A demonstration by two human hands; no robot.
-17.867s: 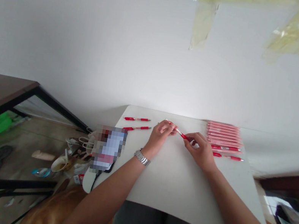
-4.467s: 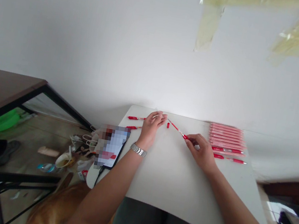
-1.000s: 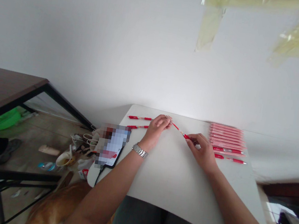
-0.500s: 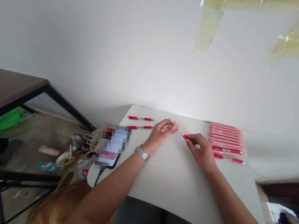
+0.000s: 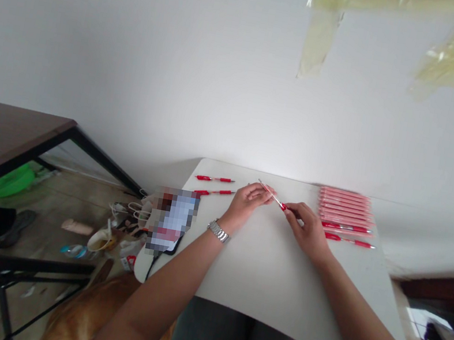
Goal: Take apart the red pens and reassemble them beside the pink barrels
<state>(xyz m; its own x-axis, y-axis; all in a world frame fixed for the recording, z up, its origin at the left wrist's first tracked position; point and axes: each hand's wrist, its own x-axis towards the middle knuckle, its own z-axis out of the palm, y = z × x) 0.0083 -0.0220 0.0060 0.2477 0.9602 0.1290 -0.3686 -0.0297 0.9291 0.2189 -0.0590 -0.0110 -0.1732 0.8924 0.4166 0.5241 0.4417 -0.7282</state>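
Both my hands hold one red pen (image 5: 274, 197) above the far middle of the white table (image 5: 270, 271). My left hand (image 5: 246, 203), with a metal watch on the wrist, pinches the pen's thin front end. My right hand (image 5: 304, 226) is closed on its red rear part. The pen slants up to the left between them. Two finished red pens (image 5: 214, 185) lie to the left of my left hand. A row of several pink pens (image 5: 345, 208) and two red pens (image 5: 347, 234) lies to the right of my right hand.
A phone (image 5: 172, 220) on a cable lies at the table's left edge. A dark desk (image 5: 0, 136) stands to the left, with cups and clutter (image 5: 110, 231) on the floor below. A tan dog (image 5: 96, 311) lies by my knees. Tape strips (image 5: 322, 28) hang on the wall.
My left hand has come right from the table's far edge to the pen's front end, and the pen's tip has risen a little. My right hand has kept its grip.
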